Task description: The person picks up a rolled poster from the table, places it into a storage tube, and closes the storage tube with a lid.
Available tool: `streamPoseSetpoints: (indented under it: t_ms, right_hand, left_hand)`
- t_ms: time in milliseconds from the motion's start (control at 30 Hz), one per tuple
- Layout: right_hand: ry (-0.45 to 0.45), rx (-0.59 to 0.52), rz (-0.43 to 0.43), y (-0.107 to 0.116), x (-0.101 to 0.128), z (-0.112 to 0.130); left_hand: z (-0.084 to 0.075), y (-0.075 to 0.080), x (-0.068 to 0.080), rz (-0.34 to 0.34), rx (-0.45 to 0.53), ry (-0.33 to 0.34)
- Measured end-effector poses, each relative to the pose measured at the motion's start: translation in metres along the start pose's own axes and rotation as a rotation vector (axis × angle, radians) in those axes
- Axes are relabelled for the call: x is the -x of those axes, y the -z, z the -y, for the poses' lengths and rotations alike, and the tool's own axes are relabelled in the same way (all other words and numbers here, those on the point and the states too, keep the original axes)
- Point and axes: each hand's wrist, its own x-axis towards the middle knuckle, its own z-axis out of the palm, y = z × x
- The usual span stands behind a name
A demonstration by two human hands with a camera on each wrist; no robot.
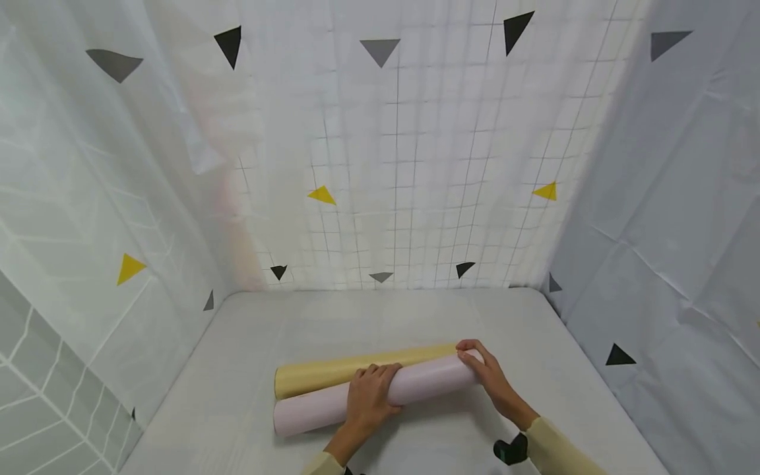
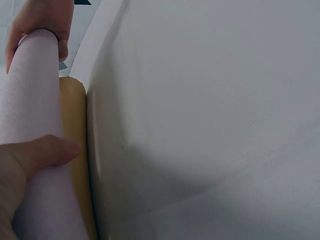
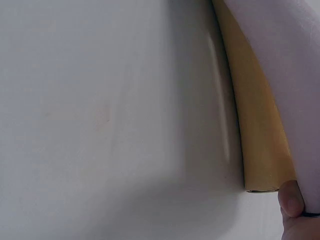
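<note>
A pale pink roll (image 1: 311,410) lies slantwise in front of a yellow roll (image 1: 320,376) on the white table. My left hand (image 1: 369,396) grips the pink roll near its middle, its thumb (image 2: 45,152) lying across the near side in the left wrist view. At the right end of the same roll, my right hand (image 1: 489,376) holds the rim, with one digit (image 3: 291,197) beside the end in the right wrist view. That end looks raised off the table. The yellow roll's right end is partly hidden behind the pink one and my right hand.
The white table (image 1: 237,369) has a back edge against a white grid-lined curtain (image 1: 386,165). Pale sheets (image 1: 665,218) hang at both sides, with black, grey and yellow triangles stuck on them. A dark wrist device (image 1: 510,450) sits by my right sleeve.
</note>
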Motion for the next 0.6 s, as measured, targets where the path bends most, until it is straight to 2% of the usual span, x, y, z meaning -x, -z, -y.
streamPoseSetpoints:
  t_ms: [100,267,333,600]
  right_hand:
    - [-0.021,0.053,0.002,0.001,0.003,-0.004]
    - [0.009,0.196,0.051,0.008,0.007,-0.021]
    - [0.014,0.219,0.067,0.01,0.009,-0.03]
    - [-0.011,0.305,0.004,0.007,0.014,-0.043]
  left_hand:
    - [0.0,-0.002,0.001,0.017,-0.023,-0.016]
    - [0.0,-0.007,0.007,0.041,-0.091,-0.078]
    - [0.001,-0.01,0.01,0.045,-0.103,-0.096]
    - [0.003,-0.014,0.012,0.051,-0.097,-0.149]
